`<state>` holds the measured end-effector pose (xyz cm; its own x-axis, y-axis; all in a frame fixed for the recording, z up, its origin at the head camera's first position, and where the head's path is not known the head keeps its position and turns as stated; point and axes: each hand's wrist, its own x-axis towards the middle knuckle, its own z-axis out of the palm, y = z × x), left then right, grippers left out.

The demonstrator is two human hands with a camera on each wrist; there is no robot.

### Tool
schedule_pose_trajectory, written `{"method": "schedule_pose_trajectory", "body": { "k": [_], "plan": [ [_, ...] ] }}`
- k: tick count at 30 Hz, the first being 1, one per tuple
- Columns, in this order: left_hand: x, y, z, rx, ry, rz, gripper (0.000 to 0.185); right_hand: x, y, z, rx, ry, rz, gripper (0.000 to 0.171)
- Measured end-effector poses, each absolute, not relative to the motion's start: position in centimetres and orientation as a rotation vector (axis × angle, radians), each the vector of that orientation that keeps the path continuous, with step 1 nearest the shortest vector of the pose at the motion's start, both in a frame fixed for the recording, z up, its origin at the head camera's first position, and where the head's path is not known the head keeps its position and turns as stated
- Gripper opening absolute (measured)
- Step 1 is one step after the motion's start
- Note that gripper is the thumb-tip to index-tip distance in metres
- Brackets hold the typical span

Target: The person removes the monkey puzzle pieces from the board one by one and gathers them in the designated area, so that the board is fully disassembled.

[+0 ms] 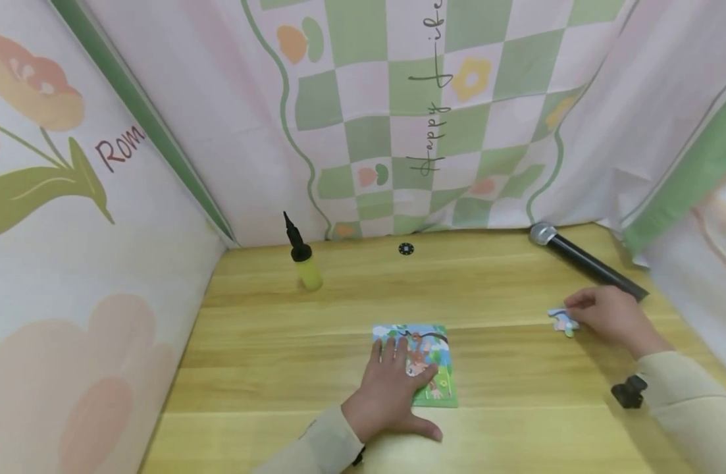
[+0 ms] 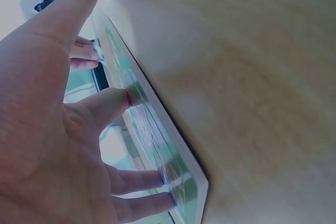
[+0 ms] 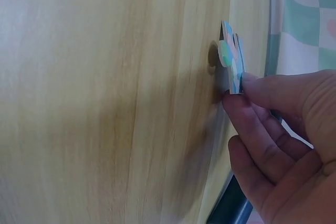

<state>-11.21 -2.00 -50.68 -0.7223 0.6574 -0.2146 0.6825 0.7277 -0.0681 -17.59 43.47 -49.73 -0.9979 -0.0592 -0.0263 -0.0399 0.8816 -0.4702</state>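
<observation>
Our left hand [image 1: 392, 395] lies flat, fingers spread, pressing the puzzle board [image 1: 436, 378] at lower centre of the frame. Our right hand [image 1: 611, 316] at mid right pinches a loose puzzle piece [image 1: 564, 322] btwn thumb & fingers, just off the wooden table [image 1: 517, 283]. Mic [image 1: 588, 262] behind it; yellow pump [image 1: 303, 263] & black disc [image 1: 405, 249] near the cloth backdrop [image 1: 398, 112].

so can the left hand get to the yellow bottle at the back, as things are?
Probably yes. The left hand presses flat on the puzzle board, and only bare table lies between it and the yellow bottle. It would have to let go of the board first.
</observation>
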Motion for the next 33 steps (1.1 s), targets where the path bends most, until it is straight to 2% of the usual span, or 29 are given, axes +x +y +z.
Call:
{"method": "schedule_pose_trajectory", "body": {
  "k": [12,22,28,33],
  "plan": [
    [-10.5,-1.8,-51.0,1.025,2.813,-0.251,0.108,-17.6,41.4,-49.8,-0.123,3.061,-0.748,0.031],
    [-10.5,-3.5,-50.7,0.924,2.773,-0.295,0.118,-18.0,29.7,-45.6,-0.549,2.964,-0.711,0.023],
    [-10.8,-3.7,-49.9,0.927,2.736,-0.315,0.12,-18.0,22.4,-46.7,-0.741,2.812,-0.752,0.024],
    [-11.5,-3.5,-49.9,0.95,2.761,-0.261,0.115,-17.9,18.8,-48.8,-0.881,2.825,-0.685,0.022]
  ]
}}
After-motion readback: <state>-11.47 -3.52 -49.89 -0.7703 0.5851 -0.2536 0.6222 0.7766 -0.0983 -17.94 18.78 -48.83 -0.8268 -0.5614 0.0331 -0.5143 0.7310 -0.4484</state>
